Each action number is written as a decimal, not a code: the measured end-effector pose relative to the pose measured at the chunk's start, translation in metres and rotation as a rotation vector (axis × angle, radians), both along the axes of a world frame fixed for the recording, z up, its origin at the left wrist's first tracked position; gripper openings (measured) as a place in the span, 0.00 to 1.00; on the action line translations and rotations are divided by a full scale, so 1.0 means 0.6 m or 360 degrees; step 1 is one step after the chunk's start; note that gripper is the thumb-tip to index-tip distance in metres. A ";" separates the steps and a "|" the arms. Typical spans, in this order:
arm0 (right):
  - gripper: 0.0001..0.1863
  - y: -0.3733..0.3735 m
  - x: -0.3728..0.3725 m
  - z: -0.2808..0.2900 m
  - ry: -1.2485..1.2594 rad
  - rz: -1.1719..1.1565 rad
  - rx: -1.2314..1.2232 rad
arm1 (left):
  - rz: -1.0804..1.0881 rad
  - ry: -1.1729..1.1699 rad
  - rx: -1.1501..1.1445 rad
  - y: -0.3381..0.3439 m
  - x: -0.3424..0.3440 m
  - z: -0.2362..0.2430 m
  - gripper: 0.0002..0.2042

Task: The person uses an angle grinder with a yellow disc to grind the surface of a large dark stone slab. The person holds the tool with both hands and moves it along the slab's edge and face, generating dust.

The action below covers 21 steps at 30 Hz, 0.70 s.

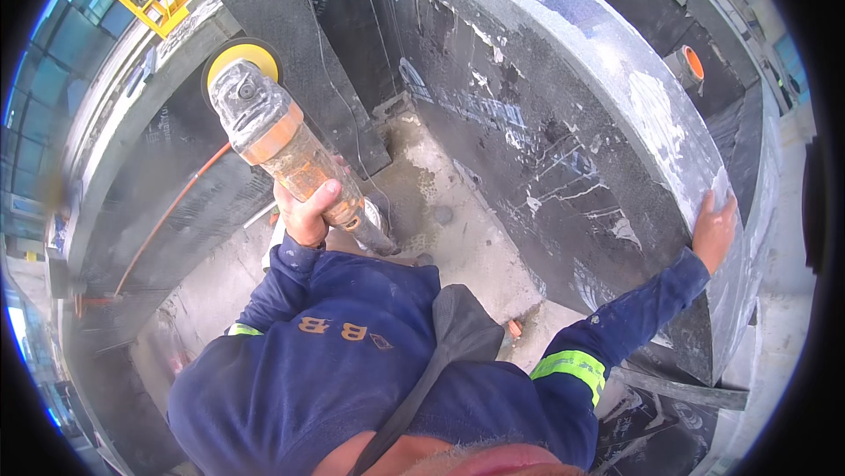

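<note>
We grip the orange body of an angle grinder (282, 146) in our left hand (304, 212), fingers wrapped tight around it and thumb across the top, so the tool points up and away from us with its yellow disc (239, 55) against the dark stone slab (176, 177) on our left. Our right hand (715, 230) is spread flat, palm pressed against the edge of the big dark stone block (546, 124) on our right, well apart from the grinder. Between the slabs lies a dusty concrete floor (449, 221), and our dark blue sleeves carry reflective yellow bands (570, 366).
</note>
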State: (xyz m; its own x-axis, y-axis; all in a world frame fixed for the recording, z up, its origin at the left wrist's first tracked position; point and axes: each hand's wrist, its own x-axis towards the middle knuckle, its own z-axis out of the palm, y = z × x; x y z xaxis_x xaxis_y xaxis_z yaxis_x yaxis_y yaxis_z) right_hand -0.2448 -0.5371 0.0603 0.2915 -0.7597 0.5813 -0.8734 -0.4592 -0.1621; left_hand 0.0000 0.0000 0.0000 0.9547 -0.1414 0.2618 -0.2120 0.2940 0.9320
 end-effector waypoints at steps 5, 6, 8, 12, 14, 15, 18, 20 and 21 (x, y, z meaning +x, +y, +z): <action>0.30 0.008 -0.002 0.007 -0.0019 0.0020 -0.0005 | 0.0038 0.0065 -0.0022 0.007 -0.025 0.000 0.32; 0.30 0.006 0.000 0.001 0.0022 -0.0008 0.0013 | 0.0031 0.0038 -0.0020 0.004 -0.022 0.003 0.31; 0.30 0.003 -0.001 0.008 0.0070 -0.0025 -0.0003 | 0.0005 0.0031 -0.0052 0.002 -0.026 0.005 0.31; 0.30 0.008 -0.001 0.013 0.0111 -0.0039 0.0004 | 0.0006 0.0015 -0.0091 -0.007 -0.037 0.015 0.31; 0.30 0.016 0.001 0.016 0.0117 -0.0052 0.0069 | -0.0006 0.0003 -0.0086 -0.010 -0.045 0.021 0.31; 0.30 0.021 0.003 0.019 0.0103 -0.0031 0.0069 | -0.0026 0.0001 -0.0084 -0.013 -0.047 0.022 0.31; 0.29 0.038 0.001 0.026 0.0097 -0.0036 0.0081 | -0.0065 -0.0014 -0.0131 -0.025 -0.063 0.023 0.30; 0.29 0.051 0.002 0.038 0.0098 -0.0060 0.0071 | -0.0109 -0.0021 -0.0118 -0.030 -0.068 0.025 0.30; 0.29 0.053 0.002 0.043 0.0092 -0.0062 0.0069 | -0.0120 -0.0027 -0.0120 -0.036 -0.073 0.022 0.30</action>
State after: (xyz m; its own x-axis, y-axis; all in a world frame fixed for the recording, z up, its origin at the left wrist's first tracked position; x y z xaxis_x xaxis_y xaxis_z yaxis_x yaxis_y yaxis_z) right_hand -0.2436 -0.5055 0.0862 0.2932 -0.7953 0.5306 -0.8990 -0.4182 -0.1302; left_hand -0.0436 -0.0215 0.0133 0.9375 -0.1920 0.2903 -0.2020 0.3791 0.9030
